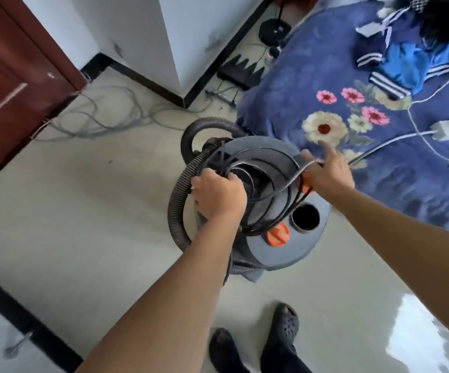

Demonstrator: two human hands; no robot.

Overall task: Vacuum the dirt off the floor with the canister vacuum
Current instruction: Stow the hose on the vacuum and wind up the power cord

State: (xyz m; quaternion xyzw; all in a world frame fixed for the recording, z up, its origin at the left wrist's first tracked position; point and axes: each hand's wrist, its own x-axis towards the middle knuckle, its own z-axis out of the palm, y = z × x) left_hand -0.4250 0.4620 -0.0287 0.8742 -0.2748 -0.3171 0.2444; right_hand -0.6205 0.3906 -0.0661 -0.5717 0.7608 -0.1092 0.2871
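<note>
Gripping coiled cord (290,183) atop canister vacuum (271,254), left hand (218,197); right hand (328,176) pinching cord; glossy pale floor (97,211), blue bed (312,63).

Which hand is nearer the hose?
Left. The left hand grips the cord right beside the hose; the right hand holds cord across the lid, by the bed.

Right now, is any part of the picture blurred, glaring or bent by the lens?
Head view: the right hand is smeared by motion, its fingers hard to read; the left hand, gripping the cord coil on the vacuum, is sharper; bright glare whitens the floor lower right; the wide lens tilts the door and walls.
</note>
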